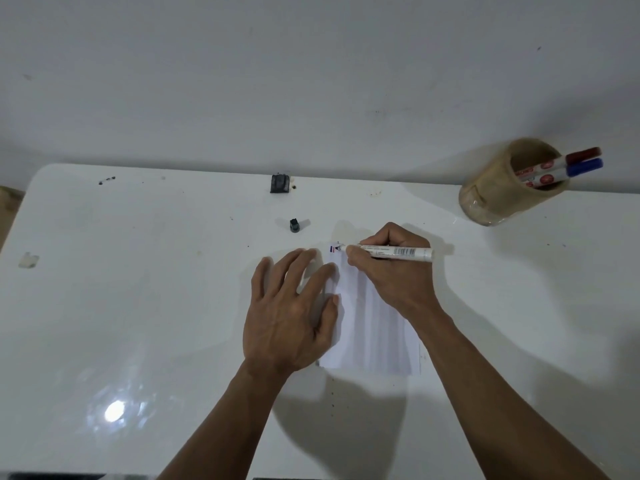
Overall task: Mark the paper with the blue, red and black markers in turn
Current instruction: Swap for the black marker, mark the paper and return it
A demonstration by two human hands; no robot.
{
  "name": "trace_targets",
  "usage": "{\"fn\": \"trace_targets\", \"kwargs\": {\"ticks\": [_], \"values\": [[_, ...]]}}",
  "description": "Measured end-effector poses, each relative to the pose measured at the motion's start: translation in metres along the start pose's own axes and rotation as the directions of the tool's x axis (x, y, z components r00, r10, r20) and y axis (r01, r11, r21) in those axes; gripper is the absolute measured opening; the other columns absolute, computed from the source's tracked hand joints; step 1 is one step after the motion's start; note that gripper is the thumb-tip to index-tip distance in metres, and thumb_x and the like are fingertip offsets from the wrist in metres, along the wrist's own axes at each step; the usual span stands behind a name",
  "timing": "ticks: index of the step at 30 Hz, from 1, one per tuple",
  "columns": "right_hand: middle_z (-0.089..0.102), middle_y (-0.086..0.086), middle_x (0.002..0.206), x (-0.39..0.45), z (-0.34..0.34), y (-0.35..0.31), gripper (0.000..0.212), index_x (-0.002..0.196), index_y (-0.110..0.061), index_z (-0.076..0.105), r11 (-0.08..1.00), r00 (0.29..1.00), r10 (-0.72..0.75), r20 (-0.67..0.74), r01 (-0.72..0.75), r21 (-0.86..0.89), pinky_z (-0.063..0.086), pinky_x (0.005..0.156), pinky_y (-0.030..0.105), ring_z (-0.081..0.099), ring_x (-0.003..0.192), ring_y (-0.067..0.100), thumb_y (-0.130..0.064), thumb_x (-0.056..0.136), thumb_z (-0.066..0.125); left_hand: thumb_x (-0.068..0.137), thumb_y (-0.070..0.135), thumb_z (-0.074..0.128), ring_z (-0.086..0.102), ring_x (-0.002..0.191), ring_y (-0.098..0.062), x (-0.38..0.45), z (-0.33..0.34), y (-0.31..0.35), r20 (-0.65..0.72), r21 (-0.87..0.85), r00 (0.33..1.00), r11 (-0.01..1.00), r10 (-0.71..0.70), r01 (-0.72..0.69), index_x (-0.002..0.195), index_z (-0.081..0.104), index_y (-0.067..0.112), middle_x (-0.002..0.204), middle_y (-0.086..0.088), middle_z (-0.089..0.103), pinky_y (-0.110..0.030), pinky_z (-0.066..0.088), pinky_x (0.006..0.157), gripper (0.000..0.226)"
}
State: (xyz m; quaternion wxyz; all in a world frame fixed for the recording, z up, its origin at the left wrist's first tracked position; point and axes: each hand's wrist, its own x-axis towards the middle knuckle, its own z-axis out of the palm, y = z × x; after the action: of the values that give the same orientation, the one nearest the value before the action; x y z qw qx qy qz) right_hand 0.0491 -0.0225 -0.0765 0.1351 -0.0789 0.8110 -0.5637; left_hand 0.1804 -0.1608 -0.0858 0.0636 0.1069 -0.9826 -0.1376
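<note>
A lined white paper lies on the white table. My left hand rests flat on the paper's left edge, fingers spread. My right hand grips a white-barrelled marker whose dark tip touches the paper's top left corner, beside small blue and red marks. A black cap stands on the table beyond the paper. The red marker and the blue marker, both capped, stick out of a tan holder at the far right.
A small black object sits at the table's far edge by the wall. A pale scrap lies near the left edge. The wall rises right behind the table.
</note>
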Motion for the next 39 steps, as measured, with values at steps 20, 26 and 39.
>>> {"fn": "trace_targets", "kwargs": {"ticks": [20,26,39], "values": [[0.077,0.009,0.074,-0.001,-0.004,-0.010,0.020,0.072,-0.005,0.066,0.997,0.998,0.041,0.037,-0.043,0.060,0.062,0.065,0.047,0.076,0.072,0.032,-0.008,0.078,0.085,0.092,0.046,0.049,0.047,0.137,-0.025,-0.001,0.004,-0.001,-0.025,-0.022,1.000,1.000,0.007,-0.007,0.132,0.059,0.027,0.144,-0.005,0.055,-0.054,0.030,0.115,0.045],[0.075,0.004,0.079,-0.006,-0.019,-0.039,0.019,0.080,-0.009,0.068,0.930,0.992,0.114,0.059,-0.128,0.346,0.063,0.069,0.041,0.075,0.075,0.024,0.005,0.081,0.081,0.093,0.043,0.052,0.048,0.135,-0.022,-0.001,-0.008,0.005,-0.020,-0.094,1.000,0.996,-0.001,-0.001,0.130,0.059,0.026,0.142,-0.003,0.056,-0.051,0.031,0.114,0.042],[0.081,0.010,0.104,-0.023,-0.048,-0.075,0.017,0.101,-0.011,0.077,0.788,0.970,0.231,0.078,-0.234,0.570,0.060,0.068,0.030,0.076,0.097,0.027,-0.001,0.088,0.075,0.097,0.024,0.054,0.049,0.120,-0.028,0.085,-0.053,-0.006,0.159,-0.060,0.943,0.951,-0.291,0.303,0.136,0.052,0.021,0.126,-0.005,0.056,-0.042,0.044,0.092,0.039]]}}
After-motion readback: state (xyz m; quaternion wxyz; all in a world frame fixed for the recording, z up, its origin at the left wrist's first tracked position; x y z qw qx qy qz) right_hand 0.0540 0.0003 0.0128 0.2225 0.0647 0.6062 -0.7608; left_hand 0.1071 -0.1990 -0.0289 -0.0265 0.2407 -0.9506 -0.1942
